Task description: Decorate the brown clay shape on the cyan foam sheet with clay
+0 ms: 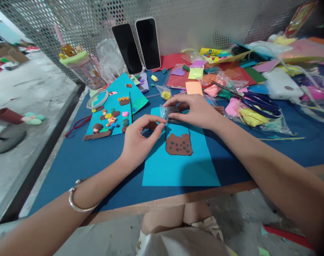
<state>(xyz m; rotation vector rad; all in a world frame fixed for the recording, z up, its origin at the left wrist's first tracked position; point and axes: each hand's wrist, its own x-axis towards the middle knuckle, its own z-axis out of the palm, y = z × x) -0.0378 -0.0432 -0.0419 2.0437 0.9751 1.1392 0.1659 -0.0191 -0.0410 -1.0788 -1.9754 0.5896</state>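
Both hands are pinching a small clear plastic bag (170,113) of dark brown clay: the left hand (140,140) is gripping its near corner, the right hand (195,110) is holding its top. It is hovering over the light-blue card (178,167), just above a spotted brown clay slab (179,144).

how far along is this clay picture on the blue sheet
Done: one brown clay slab with dark dots lies flat on the light blue sheet. In hand: the left hand and right hand both pinch a small clear bag of brown clay above it. Left: most of the sheet is bare, while the finished card beside it carries many clay shapes.
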